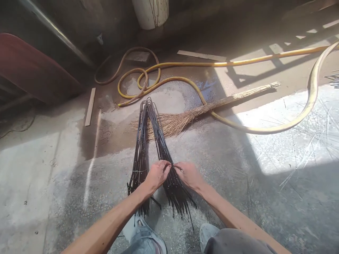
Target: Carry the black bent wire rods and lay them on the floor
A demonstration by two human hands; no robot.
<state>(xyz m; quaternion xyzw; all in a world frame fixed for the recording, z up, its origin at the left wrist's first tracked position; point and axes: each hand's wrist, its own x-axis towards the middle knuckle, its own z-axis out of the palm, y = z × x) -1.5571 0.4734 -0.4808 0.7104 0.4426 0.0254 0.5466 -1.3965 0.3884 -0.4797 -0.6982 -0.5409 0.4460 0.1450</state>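
A bundle of thin black metal rods [169, 173], bent over at the far end, lies on the floor in front of my feet and splits into two legs. Around the left leg [139, 158] runs a thin tie wire [139, 171]. My left hand [159, 173] is closed in a pinch at the inner side of the right leg. Opposite it, my right hand [190, 173] pinches at that leg's outer side. The fingertips nearly meet over the rods; whatever is between them is too small to make out.
A twig broom [193, 114] lies behind the bundle, touching a yellow hose [238, 127] that loops across the wet floor. Wood strips [90, 107] lie around. A white bucket [152, 14] stands at the back; loose thin rods [302, 158] are scattered right.
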